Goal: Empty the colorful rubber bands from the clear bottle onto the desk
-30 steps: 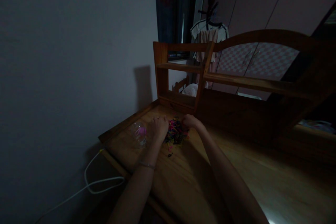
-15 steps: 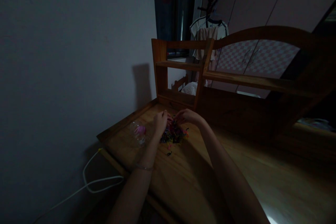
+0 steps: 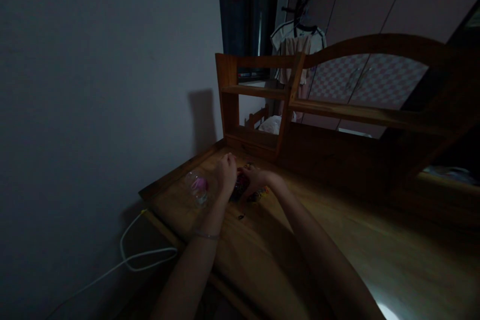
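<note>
A small heap of coloured elastic bands (image 3: 250, 191) lies on the wooden desk (image 3: 285, 250), mostly covered by my hands. My left hand (image 3: 226, 175) rests at the heap's left edge with its fingers curled over the bands. My right hand (image 3: 255, 180) presses in from the right, fingers bent down onto the heap and close against the left hand. A clear round container (image 3: 197, 186) with something pink inside stands just left of my left hand. One stray dark band (image 3: 240, 217) lies nearer to me.
A wooden shelf unit (image 3: 255, 102) rises at the back of the desk. The wall (image 3: 105, 85) is close on the left. A white cable (image 3: 138, 255) hangs below the desk's left edge. Clothes hang on a stand (image 3: 296, 42) behind.
My two hands have drawn together over the heap of bands, the right hand sliding left toward the left hand. Much less of the heap shows now.
</note>
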A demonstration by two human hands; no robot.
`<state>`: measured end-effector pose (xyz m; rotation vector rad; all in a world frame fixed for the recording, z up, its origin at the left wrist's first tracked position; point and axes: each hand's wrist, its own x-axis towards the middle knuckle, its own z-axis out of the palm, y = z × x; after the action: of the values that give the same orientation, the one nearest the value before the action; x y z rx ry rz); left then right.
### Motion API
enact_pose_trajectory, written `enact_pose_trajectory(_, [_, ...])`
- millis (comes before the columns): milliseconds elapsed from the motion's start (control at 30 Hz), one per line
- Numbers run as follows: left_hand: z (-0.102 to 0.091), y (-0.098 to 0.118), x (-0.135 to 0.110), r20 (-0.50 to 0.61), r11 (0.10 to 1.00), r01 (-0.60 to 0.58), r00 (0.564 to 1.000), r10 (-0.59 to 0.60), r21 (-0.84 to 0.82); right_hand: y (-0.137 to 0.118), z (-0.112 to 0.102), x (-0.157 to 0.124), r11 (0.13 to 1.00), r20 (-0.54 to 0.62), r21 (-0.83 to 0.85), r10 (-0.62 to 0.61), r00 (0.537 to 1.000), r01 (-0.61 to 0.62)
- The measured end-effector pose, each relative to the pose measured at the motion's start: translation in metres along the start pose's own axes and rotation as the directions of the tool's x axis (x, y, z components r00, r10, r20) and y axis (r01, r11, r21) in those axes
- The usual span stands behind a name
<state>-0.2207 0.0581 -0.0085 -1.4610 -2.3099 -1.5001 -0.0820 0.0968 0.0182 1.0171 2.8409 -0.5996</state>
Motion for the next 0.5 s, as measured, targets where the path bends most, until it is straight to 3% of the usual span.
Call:
enact_pose_trajectory(167, [0.0,0.0,0.002,-0.116,1.0,-0.001,0.993,-0.002,-0.028,-0.005,0.007,0.011,0.992,-0.048,-0.056,-0.114,0.992,0.111])
enact_pose_trajectory(267, [0.001,0.001,0.002,-0.094,0.999,0.027,0.995,-0.031,-0.043,-0.004,0.006,0.012,0.985,-0.061,-0.065,-0.161,0.985,0.157])
enact_pose_trajectory(500, [0.004,-0.003,0.003,-0.052,0.998,0.007,0.999,-0.01,-0.056,0.0,-0.006,0.003,0.992,-0.116,-0.065,-0.112,0.987,0.105])
